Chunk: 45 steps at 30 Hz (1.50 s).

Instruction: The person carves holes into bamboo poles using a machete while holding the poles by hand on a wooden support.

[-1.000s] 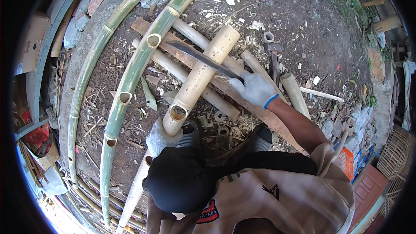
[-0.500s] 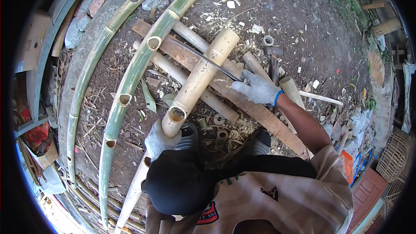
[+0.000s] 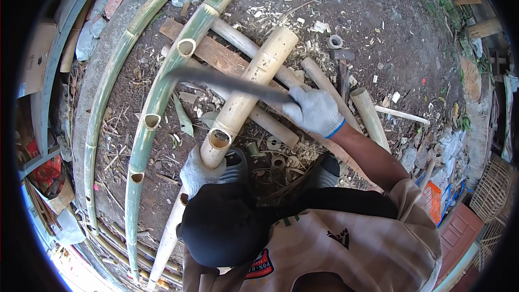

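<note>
My left hand, in a pale work glove, is closed around the lower part of a pale bamboo pole, just below a round hole cut in it. The pole lies slanting across other lengths of bamboo and a rough wooden plank. My right hand, gloved too, grips the handle of a machete. Its long dark blade, smeared by motion, reaches left over the pole. Whether the blade touches the pole, I cannot tell. Part of the pole is hidden under my head.
To the left lie a green bamboo pole with several holes and another long bamboo pole. Short bamboo pieces and a hammer-like tool are on the right. Wood chips litter the dirt. Wicker baskets stand far right.
The machete has swung, its tip moving down and nearer over the pole, and its blade is now blurred. My right hand has turned with it. My left hand keeps its hold.
</note>
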{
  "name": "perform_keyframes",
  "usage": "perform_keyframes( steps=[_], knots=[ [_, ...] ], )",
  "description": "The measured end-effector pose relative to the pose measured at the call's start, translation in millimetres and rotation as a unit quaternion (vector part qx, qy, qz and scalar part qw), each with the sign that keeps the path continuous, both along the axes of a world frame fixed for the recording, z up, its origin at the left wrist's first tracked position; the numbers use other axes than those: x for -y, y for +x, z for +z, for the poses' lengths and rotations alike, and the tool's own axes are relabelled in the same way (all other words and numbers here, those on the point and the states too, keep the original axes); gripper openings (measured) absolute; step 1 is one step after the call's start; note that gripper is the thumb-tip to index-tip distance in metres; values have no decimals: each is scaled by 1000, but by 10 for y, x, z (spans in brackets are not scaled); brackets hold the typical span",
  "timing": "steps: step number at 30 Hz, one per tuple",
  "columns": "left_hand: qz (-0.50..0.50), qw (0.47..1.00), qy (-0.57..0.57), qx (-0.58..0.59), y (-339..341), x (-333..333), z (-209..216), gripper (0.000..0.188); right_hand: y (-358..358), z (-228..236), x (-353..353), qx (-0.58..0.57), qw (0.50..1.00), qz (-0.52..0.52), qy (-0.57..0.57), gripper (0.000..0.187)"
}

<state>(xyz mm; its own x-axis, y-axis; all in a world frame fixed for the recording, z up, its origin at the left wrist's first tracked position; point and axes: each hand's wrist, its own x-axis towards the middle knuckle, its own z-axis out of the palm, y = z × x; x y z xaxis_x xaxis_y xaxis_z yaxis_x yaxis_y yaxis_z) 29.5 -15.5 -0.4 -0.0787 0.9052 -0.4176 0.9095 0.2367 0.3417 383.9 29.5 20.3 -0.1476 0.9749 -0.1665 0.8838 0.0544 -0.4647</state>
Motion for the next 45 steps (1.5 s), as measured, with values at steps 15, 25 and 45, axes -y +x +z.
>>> perform_keyframes(
  steps=[15,25,45],
  knots=[
    [-10,999,17,-29,-50,22,-126,72,-112,149,-72,20,998,15,-52,62],
    [-17,999,-9,-32,27,-53,-52,75,335,-273,-249,4,994,-29,-106,70],
    [-3,999,22,-23,-24,13,-84,77,670,217,-44,-132,953,-272,22,32]
  ],
)
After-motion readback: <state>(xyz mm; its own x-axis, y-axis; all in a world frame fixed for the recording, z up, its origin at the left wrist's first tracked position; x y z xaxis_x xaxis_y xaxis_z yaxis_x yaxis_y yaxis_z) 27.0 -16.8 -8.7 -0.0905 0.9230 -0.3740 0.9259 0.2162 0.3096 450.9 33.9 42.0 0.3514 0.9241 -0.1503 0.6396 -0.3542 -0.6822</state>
